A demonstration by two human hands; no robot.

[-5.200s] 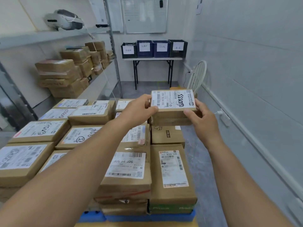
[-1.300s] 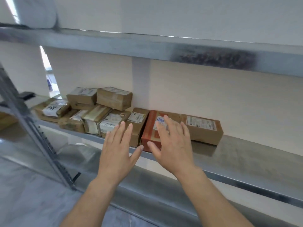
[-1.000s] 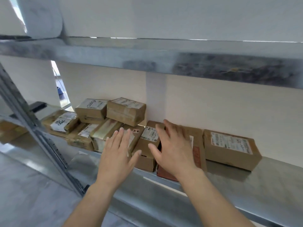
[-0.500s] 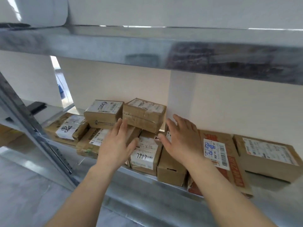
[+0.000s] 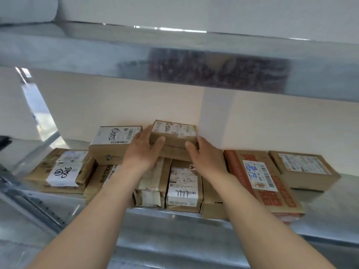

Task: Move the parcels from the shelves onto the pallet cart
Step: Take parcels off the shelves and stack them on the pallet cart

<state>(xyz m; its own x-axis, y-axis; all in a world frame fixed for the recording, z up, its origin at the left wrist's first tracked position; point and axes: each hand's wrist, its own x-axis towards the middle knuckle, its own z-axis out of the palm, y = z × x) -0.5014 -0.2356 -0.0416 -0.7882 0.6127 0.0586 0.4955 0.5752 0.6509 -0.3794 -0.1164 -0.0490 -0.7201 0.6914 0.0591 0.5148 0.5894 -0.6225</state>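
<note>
I take hold of a stacked parcel [image 5: 173,133] on the metal shelf [image 5: 330,208].
My left grip [image 5: 142,151] and right grip [image 5: 206,159] clasp its ends; it sits atop other parcels [image 5: 183,184] by the wall [image 5: 116,103].

Soft daylight from left (glary), edges blurred and bowed

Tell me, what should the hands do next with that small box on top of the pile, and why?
Probably lift it slightly and draw it straight back off the shelf. The left hand and right hand grip the small top parcel at its two ends; it rests on lower parcels, close beside another stacked parcel on its left.
</note>
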